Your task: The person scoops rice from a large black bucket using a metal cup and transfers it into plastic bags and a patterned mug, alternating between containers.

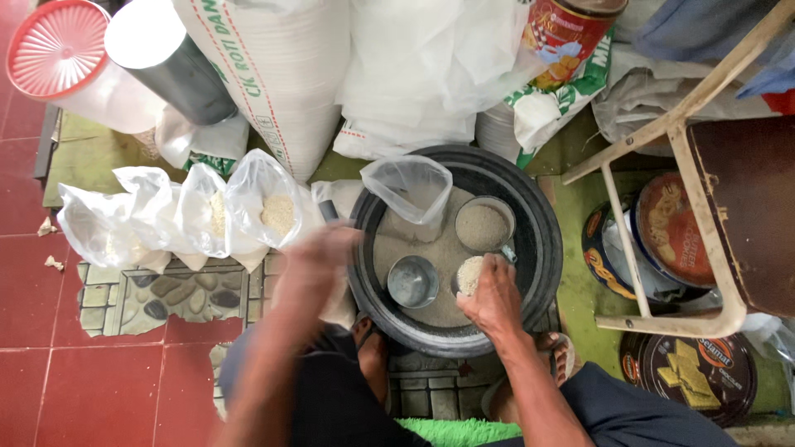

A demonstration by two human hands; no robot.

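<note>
Four clear bags (178, 217) sit on the floor (99, 389) left of the black basin (542, 248), each with some white grain inside, tops not visibly tied. One more open bag (411, 189) stands in the basin's far-left part, looks nearly empty.

Right hand (494, 300): grip clamped on a small cup (469, 275) heaped with grain, at the basin's near-right side, just above the grain bed (439, 248). Second metal can (484, 225) full of grain rests toward the far-right; an empty metal cup (412, 281) lies near the middle-near edge.

Left hand (325, 252): motion-blurred, at the basin's left rim, between the filled bags and the open one. Can't tell if its grip is apart or together, or whether it holds anything.

Progress, judging from layout: four bags portioned, fifth open and unfilled, scoop loaded. Plenty of grain left in the basin, so bagging looks partway, not near the end.
</note>
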